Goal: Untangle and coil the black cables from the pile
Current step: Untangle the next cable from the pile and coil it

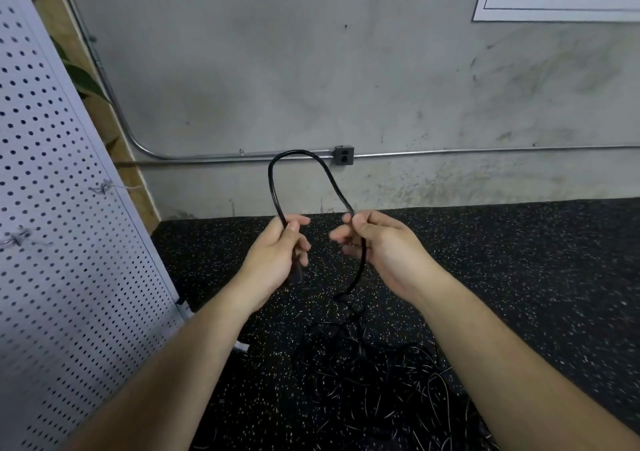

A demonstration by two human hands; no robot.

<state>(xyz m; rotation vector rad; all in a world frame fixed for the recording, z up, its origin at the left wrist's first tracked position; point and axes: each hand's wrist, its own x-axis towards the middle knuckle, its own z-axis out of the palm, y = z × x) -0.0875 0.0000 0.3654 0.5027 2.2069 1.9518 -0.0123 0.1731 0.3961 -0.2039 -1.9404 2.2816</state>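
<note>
Above the tangled pile (374,374), an arch of black cable (298,152), pinched by left hand (275,255) and right hand (379,246)

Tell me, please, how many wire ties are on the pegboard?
2. One wire tie is near the pegboard's right edge; the other is lower, toward the left. More may be out of view.
</note>
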